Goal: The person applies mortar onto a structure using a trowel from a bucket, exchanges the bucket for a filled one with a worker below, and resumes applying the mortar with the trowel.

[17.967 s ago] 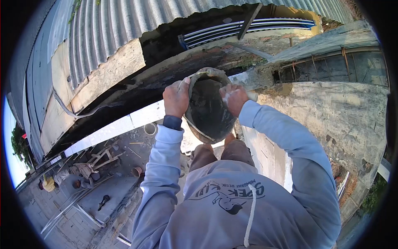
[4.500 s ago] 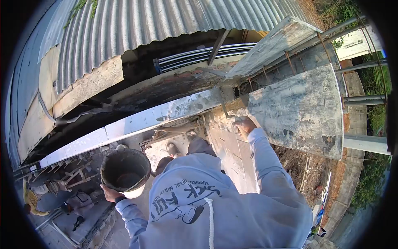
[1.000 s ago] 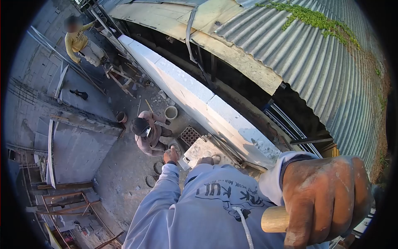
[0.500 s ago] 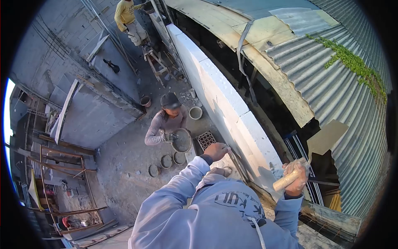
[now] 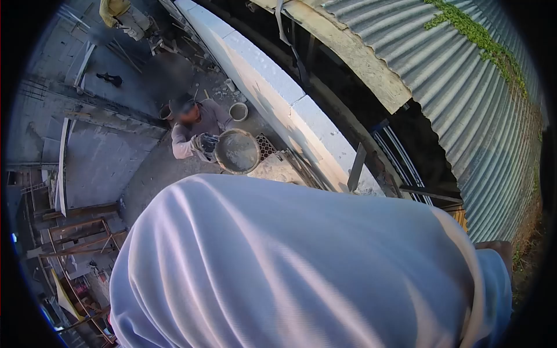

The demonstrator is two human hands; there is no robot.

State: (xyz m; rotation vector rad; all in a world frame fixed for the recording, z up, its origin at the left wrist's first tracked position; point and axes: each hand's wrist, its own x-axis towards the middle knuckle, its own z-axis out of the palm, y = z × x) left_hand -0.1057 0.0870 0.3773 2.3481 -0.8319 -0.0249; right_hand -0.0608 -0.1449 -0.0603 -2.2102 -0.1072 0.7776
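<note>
A light blue sleeve [image 5: 290, 249] fills the lower middle and hides most of what lies behind it. At the far right, beyond its edge, shows a small patch of skin that seems part of my right hand [image 5: 500, 249]; its fingers are hidden. My left hand is out of sight. A narrow, flat grey piece [image 5: 357, 168] sticks up above the sleeve, in front of the pale block wall [image 5: 261, 64]; what holds it is hidden. Below, a co-worker [image 5: 200, 124] with gloved hands holds a round bucket [image 5: 237, 151] with grey material inside.
Another person in yellow [image 5: 116, 8] is at the upper left. A smaller bucket [image 5: 238, 112] stands near the wall's foot. Corrugated roofing [image 5: 464, 116] with a ragged edge and a dark gap [image 5: 426, 139] lie right of the wall. Wooden frames [image 5: 81, 243] stand at the lower left.
The sleeve has come up across the view, covering both hands' earlier places. The co-worker's bucket, lately near my left hand, shows clear of it. The wooden handle in my right hand is no longer visible.
</note>
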